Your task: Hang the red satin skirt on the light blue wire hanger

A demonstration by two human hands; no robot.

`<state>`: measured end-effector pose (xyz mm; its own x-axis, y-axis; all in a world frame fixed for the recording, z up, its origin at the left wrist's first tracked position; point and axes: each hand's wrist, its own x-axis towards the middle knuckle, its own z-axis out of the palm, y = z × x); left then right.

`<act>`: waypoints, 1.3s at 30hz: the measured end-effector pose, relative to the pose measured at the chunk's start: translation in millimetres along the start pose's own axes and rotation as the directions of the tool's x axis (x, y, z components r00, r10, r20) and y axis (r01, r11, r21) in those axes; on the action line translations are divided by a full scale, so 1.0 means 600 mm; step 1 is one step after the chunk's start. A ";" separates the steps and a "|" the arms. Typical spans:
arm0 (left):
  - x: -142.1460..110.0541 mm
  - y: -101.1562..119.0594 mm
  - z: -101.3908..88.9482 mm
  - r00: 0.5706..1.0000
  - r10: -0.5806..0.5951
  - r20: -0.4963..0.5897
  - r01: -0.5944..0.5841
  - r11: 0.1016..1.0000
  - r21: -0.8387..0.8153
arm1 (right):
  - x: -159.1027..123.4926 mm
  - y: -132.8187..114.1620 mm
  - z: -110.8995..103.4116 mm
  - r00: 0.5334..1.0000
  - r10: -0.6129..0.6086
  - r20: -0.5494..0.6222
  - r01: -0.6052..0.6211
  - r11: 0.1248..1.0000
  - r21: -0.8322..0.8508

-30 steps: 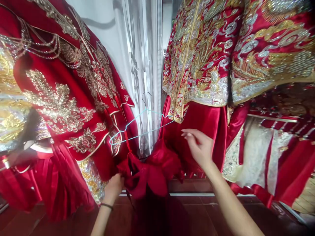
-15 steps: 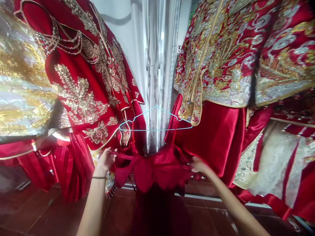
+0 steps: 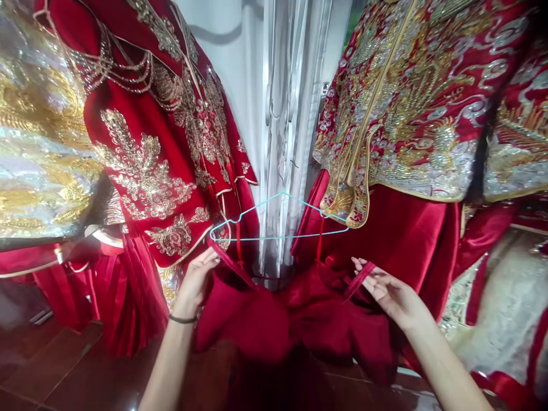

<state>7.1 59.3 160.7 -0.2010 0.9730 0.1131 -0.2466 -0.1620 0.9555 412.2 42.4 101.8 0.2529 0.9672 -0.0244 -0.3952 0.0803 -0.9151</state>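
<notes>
A plain red satin skirt (image 3: 274, 319) hangs by thin red loops from a light blue wire hanger (image 3: 278, 220), whose hook sits on the white window grille. My left hand (image 3: 197, 279) pinches a red strap at the skirt's left waist edge. A dark band circles that wrist. My right hand (image 3: 387, 288) holds another red strap (image 3: 358, 279) at the skirt's right edge, fingers curled around it. Both hands are just below the hanger's bottom wire.
Embroidered red and gold jackets (image 3: 162, 148) hang at the left, and a heavily beaded red, gold and silver jacket (image 3: 402, 108) over red skirts at the right. A white sheer curtain (image 3: 286, 114) hangs between them. The floor (image 3: 55, 371) is dark reddish wood.
My hands have risen from the bunched skirt toward the hanger, each drawing out a red strap. The view has shifted right and closer, and the skirt now spreads wider below the hanger.
</notes>
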 end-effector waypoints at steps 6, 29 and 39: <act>0.019 -0.046 0.033 0.971 0.190 -0.143 -0.155 0.962 0.226 | 0.017 0.035 0.037 0.919 -0.393 0.011 0.363 0.838 -0.408; 0.164 0.057 0.024 0.924 0.284 0.257 -0.379 0.777 0.502 | 0.144 -0.054 0.074 0.845 -0.535 0.011 0.499 0.780 -0.378; 0.190 0.063 0.097 0.832 0.062 0.552 -0.477 0.590 0.652 | 0.139 0.014 0.047 0.886 -0.457 -0.086 0.423 0.869 -0.259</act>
<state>29.9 173.4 225.4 0.3408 0.8897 0.3038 0.5683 -0.4524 0.6873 404.7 130.3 103.4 0.4804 0.7991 0.3615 -0.0080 0.4162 -0.9093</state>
